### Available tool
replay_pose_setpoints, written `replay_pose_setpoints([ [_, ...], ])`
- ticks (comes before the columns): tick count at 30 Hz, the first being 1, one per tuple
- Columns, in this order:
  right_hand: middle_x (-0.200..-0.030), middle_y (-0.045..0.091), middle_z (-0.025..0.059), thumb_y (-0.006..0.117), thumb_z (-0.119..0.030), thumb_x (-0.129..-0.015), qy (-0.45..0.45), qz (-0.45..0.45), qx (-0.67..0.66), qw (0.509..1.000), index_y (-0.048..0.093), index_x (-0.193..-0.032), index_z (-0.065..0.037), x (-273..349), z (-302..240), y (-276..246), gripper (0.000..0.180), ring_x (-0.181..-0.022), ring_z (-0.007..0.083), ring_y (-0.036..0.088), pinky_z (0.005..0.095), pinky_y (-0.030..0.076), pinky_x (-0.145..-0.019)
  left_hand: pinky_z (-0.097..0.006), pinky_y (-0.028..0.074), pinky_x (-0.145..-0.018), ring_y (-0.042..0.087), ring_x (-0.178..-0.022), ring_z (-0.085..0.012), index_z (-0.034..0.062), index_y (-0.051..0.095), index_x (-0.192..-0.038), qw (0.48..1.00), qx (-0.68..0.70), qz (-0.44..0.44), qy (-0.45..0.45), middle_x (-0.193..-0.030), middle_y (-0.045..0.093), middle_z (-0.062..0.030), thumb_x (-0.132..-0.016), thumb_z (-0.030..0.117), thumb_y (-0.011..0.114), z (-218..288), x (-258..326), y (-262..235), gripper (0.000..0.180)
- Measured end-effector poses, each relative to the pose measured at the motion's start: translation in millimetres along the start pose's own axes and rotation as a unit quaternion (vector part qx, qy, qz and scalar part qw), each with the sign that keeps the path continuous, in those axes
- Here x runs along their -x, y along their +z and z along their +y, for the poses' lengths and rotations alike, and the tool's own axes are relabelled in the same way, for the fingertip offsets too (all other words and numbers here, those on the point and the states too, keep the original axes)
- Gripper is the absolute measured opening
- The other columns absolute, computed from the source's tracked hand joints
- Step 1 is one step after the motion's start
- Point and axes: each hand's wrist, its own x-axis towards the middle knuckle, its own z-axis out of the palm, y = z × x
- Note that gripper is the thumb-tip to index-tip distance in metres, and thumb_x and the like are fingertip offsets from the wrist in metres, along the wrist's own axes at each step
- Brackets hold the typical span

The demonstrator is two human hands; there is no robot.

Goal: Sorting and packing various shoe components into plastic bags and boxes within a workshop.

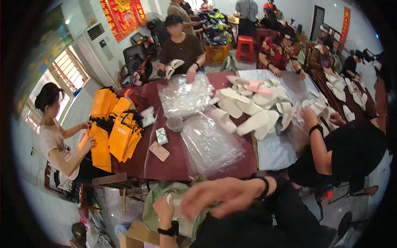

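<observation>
My left hand (164, 211) is at the lower edge of the view, beside an olive-green sack (154, 203). Its fingers are closed, and a small white edge shows at them; what they hold is too hidden to name. Just right of it, above the sack's mouth, is my right hand (221, 197), blurred by motion. Its fingers look stretched out, with nothing visible in them. Pale things inside the sack are partly covered by my hands. Clear plastic bags (213, 142) lie flat on the dark red table (136, 163) in front of me.
White slippers (252, 124) are heaped at the table's right, one pink slipper (255, 86) among them. Orange bags (120, 138) lie at the left, near a seated person. Others work across and to the right. A phone (159, 151) is on the table; a cardboard box (140, 234) stands below.
</observation>
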Motion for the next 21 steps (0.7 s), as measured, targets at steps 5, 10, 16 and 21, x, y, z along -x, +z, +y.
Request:
replay_pose_setpoints([
  [5, -0.123, 0.036, 0.0205, 0.036, -0.032, -0.091, -0.17, -0.085, -0.069, 0.979, 0.049, -0.111, 0.004, -4.2, -55.1, 24.0, 0.043, -0.11, 0.0283, 0.036, 0.0385, 0.031, -0.09, -0.041, 0.038, -0.077, 0.053, -0.086, -0.032, 0.0053, 0.059, -0.099, 0.994, 0.024, 0.063, 0.089, -0.091, 0.059, -0.0146, -0.08, 0.023, 0.053, 51.4, -20.2, -9.2, 0.027],
  [10, -0.111, 0.04, 0.0255, 0.04, -0.028, -0.091, -0.399, 0.089, 0.044, 0.911, 0.056, -0.097, 0.004, -22.7, -42.5, 40.0, 0.036, -0.084, 0.0268, 0.047, 0.0346, 0.041, -0.07, -0.041, 0.039, -0.077, 0.053, -0.088, -0.0316, 0.0063, 0.059, -0.099, 0.995, 0.036, 0.036, 0.087, -0.093, 0.059, -0.0129, -0.081, 0.021, 0.053, 70.5, -30.5, -9.0, 0.024],
  [16, -0.11, 0.04, 0.0257, 0.04, -0.021, -0.09, -0.436, 0.085, -0.161, 0.882, 0.056, -0.092, 0.004, -26.6, -62.4, 37.0, 0.029, -0.083, 0.0268, 0.047, 0.0379, 0.042, -0.069, -0.041, 0.038, -0.077, 0.053, -0.088, -0.0307, 0.0077, 0.059, -0.098, 0.995, 0.037, 0.038, 0.081, -0.091, 0.059, -0.0119, -0.08, 0.021, 0.054, 86.9, -34.7, -3.8, 0.023],
  [21, -0.111, 0.04, 0.0255, 0.042, -0.023, -0.089, -0.417, 0.148, -0.203, 0.873, 0.057, -0.092, 0.002, -25.3, -56.4, 40.0, 0.029, -0.085, 0.0288, 0.046, 0.0393, 0.042, -0.071, -0.041, 0.038, -0.078, 0.053, -0.088, -0.03, 0.0078, 0.06, -0.099, 0.994, 0.044, 0.038, 0.088, -0.092, 0.059, -0.0112, -0.08, 0.021, 0.054, 94.2, -41.9, 4.8, 0.023],
])
